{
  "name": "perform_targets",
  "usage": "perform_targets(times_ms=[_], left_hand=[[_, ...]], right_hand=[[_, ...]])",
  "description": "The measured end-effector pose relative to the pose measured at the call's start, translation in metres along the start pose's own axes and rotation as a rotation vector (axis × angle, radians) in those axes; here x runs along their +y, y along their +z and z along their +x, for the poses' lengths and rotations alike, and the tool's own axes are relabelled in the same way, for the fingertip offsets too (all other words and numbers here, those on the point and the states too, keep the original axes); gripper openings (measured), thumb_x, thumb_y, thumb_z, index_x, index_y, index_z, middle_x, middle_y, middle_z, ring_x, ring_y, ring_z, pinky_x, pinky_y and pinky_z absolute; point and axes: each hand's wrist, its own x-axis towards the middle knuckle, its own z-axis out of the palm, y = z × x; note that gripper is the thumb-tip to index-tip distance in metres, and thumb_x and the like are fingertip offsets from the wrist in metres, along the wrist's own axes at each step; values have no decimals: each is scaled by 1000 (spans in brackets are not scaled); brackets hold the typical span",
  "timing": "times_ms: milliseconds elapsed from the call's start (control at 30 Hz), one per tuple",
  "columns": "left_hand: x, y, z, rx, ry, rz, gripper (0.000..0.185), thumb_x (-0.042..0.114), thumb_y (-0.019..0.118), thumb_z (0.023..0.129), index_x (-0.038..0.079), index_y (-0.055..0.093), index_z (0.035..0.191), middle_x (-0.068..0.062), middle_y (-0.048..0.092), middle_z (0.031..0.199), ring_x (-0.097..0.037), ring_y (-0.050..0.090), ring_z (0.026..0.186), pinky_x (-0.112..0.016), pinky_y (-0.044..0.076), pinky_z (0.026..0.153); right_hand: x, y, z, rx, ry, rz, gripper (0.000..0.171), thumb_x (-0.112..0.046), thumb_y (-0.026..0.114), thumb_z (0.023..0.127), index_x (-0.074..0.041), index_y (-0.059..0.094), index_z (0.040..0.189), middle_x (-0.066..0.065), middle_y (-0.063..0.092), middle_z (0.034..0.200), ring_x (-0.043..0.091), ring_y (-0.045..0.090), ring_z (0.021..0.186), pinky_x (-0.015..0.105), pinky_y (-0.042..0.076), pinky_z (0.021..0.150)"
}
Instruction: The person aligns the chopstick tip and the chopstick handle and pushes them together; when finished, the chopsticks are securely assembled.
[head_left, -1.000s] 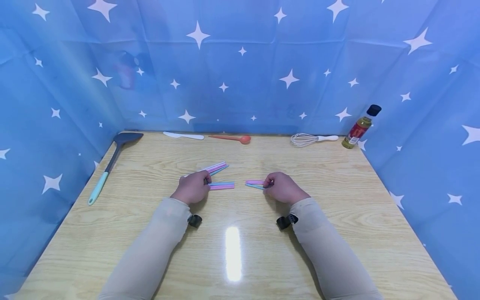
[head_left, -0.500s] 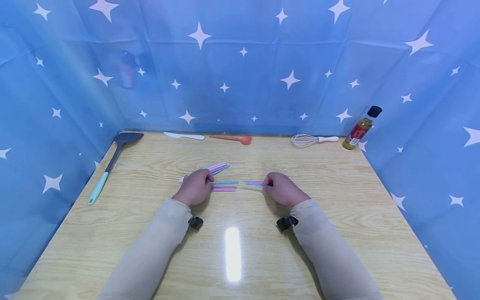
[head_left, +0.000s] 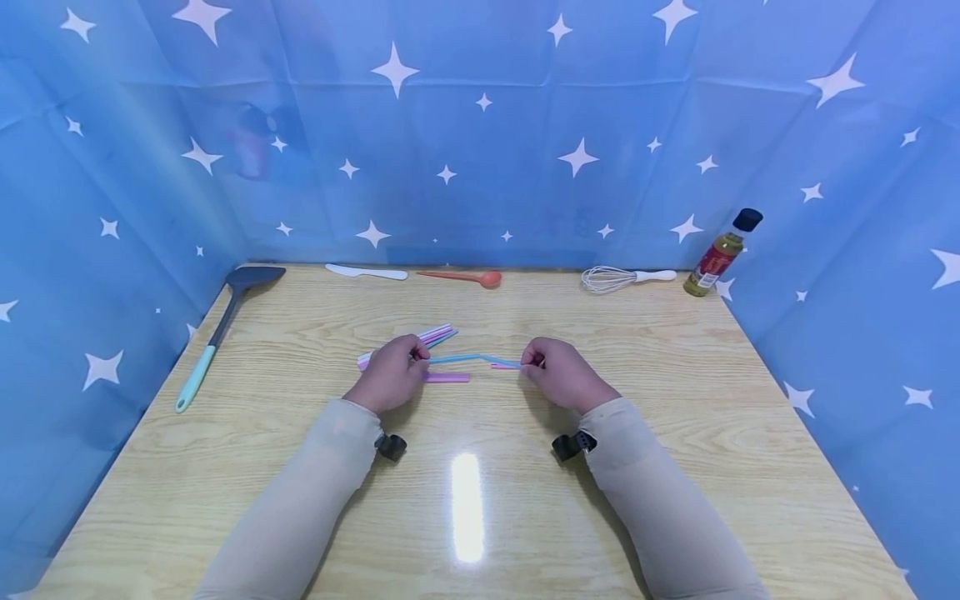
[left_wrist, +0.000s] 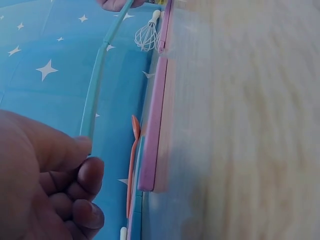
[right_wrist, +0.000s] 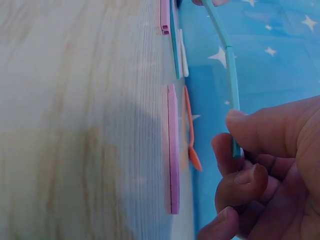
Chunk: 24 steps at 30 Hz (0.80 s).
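At mid-counter point(head_left: 675, 400) we find both hands raised slightly above the surface, sharing one blue straw point(head_left: 472, 359). The left hand point(head_left: 390, 375) pinches its left end: the left wrist view shows the straw point(left_wrist: 95, 90) emerging from between thumb and curled fingers point(left_wrist: 85, 175). The right hand point(head_left: 562, 375) pinches the other end; the right wrist view shows the straw point(right_wrist: 231, 75) clamped between thumb and forefinger, the remaining fingers point(right_wrist: 240, 180) curled beneath. Between the two grips the straw spans the gap clear of the counter and kinks upward near its middle, at a visible joint.

Directly below the span, a pink straw point(head_left: 446, 377) lies flat on the counter, just beside the left hand. A bundle of straws point(head_left: 431, 337) lies behind the left hand, angled toward the back. A further pink end point(head_left: 501, 365) shows just beside the right fingers; we cannot tell whether it is held.

Along the back edge we note a spatula point(head_left: 225, 321), a white knife point(head_left: 367, 272), a red spoon point(head_left: 465, 277), a whisk point(head_left: 622, 279) and a bottle point(head_left: 720, 254).
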Motion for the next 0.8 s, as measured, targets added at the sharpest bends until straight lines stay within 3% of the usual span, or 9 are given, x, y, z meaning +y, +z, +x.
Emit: perform_targets(times_ms=[400, 633, 800], left_hand=[[1, 0, 0, 1, 53, -26, 5, 10, 58, 103, 10, 62, 106, -7, 67, 104, -20, 52, 78, -37, 45, 76], [4, 0, -2, 7, 38, -78, 8, 10, 58, 105, 8, 63, 110, -8, 66, 105, -22, 56, 88, -37, 47, 81], [4, 0, -3, 19, 30, -60, 6, 10, 61, 105, 8, 66, 108, -7, 65, 104, -22, 57, 91, -38, 47, 83]], right_hand=[[-2, -7, -3, 2, -52, -18, 8, -7, 66, 103, -10, 64, 95, 5, 60, 85, 20, 53, 74, 33, 45, 64], [0, -4, -1, 31, -43, -10, 4, -11, 65, 104, -9, 69, 105, 4, 62, 92, 18, 53, 78, 33, 45, 68], [0, -2, 0, 47, -31, 10, 9, -13, 66, 105, -10, 73, 108, 5, 65, 94, 19, 52, 73, 34, 46, 66]])
